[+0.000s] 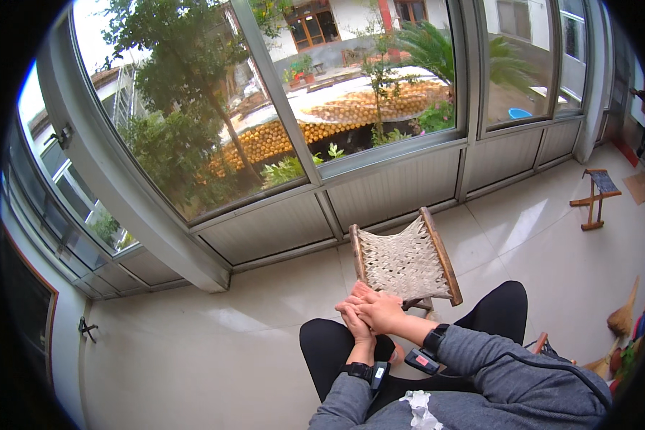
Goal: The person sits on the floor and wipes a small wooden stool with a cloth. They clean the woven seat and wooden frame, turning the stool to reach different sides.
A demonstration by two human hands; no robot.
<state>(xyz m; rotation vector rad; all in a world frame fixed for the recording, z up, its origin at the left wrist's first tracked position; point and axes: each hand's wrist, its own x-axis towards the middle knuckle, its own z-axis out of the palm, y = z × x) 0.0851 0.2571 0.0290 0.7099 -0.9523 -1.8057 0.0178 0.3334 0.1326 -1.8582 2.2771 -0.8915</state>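
My left hand (355,321) and my right hand (380,313) are pressed together above my lap, the right lying over the left. Between them is a pink piece (361,289), apparently a folded cloth, its edges showing past my fingers; the rest is hidden. Just beyond my hands stands a low folding stool (403,263) with a seat of woven pale strips between two wooden rails. On my grey top lies a crumpled white tissue or cloth (420,409). Both wrists carry black straps with small devices, and a black cable runs along the right sleeve.
Past the stool runs a metal-framed window wall (392,166). A second small folding stool (596,196) stands at right, near a broom (623,314). A small black stand (87,329) is by the left wall. Corn cobs (263,141) are piled outside.
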